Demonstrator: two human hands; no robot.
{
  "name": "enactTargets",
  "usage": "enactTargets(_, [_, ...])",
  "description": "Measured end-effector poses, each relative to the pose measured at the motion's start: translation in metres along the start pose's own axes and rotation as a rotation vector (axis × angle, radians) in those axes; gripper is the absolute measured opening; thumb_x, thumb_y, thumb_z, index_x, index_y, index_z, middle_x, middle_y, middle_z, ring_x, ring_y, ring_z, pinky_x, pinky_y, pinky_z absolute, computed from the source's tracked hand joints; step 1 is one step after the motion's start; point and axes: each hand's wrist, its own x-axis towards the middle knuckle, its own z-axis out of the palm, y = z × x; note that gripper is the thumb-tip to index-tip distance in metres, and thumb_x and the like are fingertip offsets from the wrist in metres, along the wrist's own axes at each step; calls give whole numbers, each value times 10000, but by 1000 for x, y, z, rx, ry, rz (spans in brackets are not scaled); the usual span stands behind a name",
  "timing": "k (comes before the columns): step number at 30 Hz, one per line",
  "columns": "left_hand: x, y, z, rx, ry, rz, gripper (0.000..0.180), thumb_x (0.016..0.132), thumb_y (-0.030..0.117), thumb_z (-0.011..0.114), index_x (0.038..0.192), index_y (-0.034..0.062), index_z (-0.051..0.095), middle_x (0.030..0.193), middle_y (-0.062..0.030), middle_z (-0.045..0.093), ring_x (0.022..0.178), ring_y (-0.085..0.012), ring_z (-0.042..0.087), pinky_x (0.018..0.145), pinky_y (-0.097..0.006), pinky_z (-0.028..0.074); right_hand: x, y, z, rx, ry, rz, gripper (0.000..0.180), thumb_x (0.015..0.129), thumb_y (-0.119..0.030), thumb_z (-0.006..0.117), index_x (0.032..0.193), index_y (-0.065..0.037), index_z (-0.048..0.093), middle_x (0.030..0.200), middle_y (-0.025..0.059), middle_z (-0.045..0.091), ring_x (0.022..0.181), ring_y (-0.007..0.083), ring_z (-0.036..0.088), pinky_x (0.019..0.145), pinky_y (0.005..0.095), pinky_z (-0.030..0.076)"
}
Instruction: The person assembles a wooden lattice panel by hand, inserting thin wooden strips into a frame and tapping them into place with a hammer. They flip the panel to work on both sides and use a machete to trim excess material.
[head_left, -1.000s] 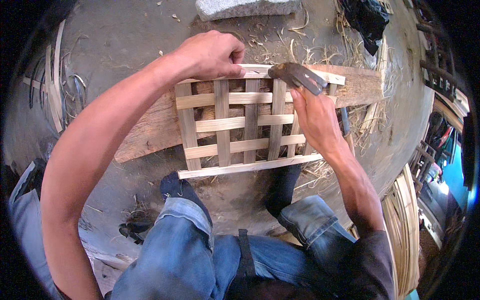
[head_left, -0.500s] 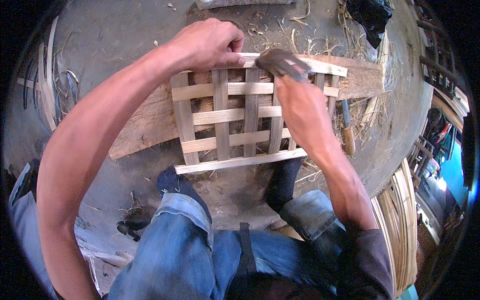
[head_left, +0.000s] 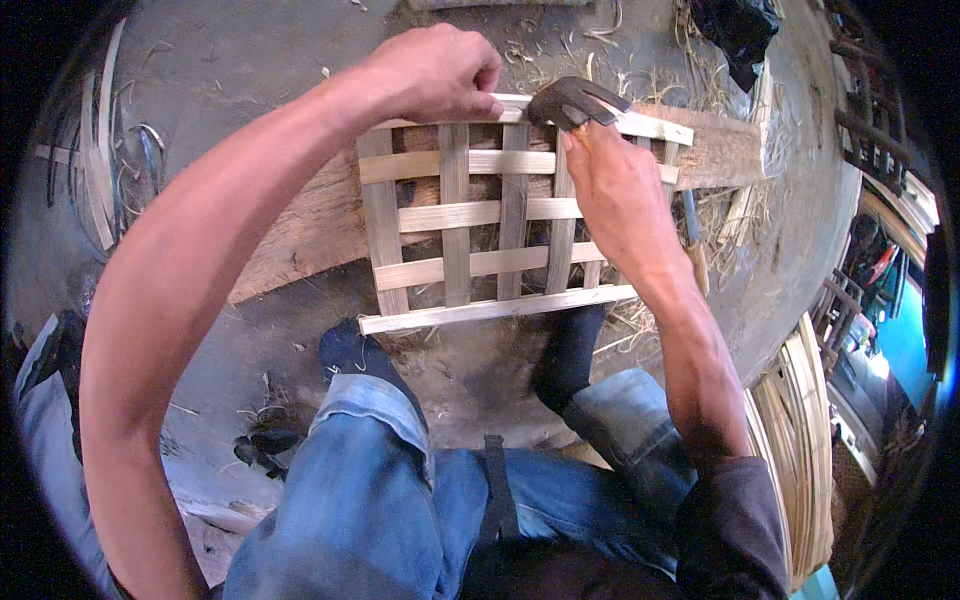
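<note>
A woven panel of flat wooden strips lies over a rough plank, its near rail by my feet. My left hand is closed at the panel's far rail, thumb and fingertips pressed together on it; whether a small nail is between them I cannot make out. In my right hand is a claw hammer, gripped by its wooden handle close under the head. The hammer head sits at the far rail, just right of my left fingertips.
Right of the panel lies a wooden-handled tool, partly behind my right forearm. Shavings litter the floor beyond. A black plastic bag is at the far right. Long wood strips are stacked near right; more strips lie far left.
The hammer head, blurred before, now shows sharply at the far rail. The panel and both hands appear slightly farther right in the view. Both hands keep their holds.
</note>
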Motion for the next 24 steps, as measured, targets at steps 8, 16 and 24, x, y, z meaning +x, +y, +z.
enactTargets(8, [-4,7,-5,55,-64,-89,299,838,375,724,900,87,676,850,-120,703,847,-306,678,723,-445,521,-2,-3,-6,99,93,-45,238,986,-228,491,1035,-11,576,788,279,633,770,482,620,680,568,474])
enactTargets(16, [-3,13,-2,58,-53,-99,289,847,373,715,918,95,674,867,-122,703,862,-301,680,735,-443,526,-7,9,10,7,22,-35,236,985,-219,487,1013,-15,602,797,255,635,754,450,628,664,549,478])
enactTargets(24, [3,3,-2,54,-51,-47,308,835,391,724,887,91,679,856,-126,706,841,-304,683,732,-447,527,-4,6,19,41,153,-37,223,983,-205,492,1028,-8,586,786,267,640,732,470,624,655,557,495])
